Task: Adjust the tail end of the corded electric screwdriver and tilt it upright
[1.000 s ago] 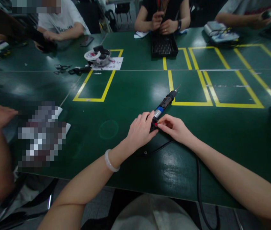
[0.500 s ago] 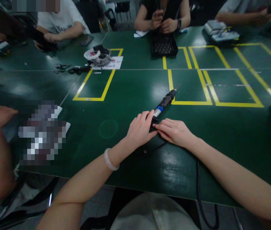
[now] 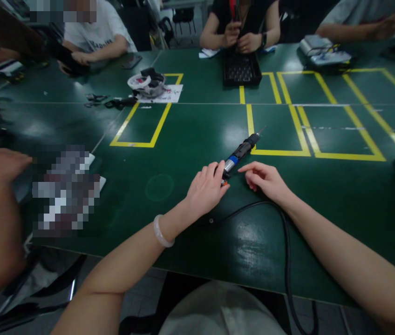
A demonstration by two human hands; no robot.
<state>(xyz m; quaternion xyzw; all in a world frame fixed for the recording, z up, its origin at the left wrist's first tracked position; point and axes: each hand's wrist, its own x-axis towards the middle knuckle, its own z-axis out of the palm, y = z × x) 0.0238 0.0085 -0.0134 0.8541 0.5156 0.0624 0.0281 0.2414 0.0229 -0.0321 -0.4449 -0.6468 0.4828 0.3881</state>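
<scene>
Compared with half a second ago, the right hand (image 3: 265, 179) has drawn off the rear of the corded tool (image 3: 242, 150), baring an orange piece (image 3: 224, 183) near the left thumb. Its fingers are loosely bent, index extended, beside the tool toward its four o'clock and touching none of it. The left hand (image 3: 205, 187) has its fingers wrapped round the rear end. The tool lies on the green surface (image 3: 197, 246), twelve o'clock from the wearer, its long axis and thin tip pointing toward one o'clock.
</scene>
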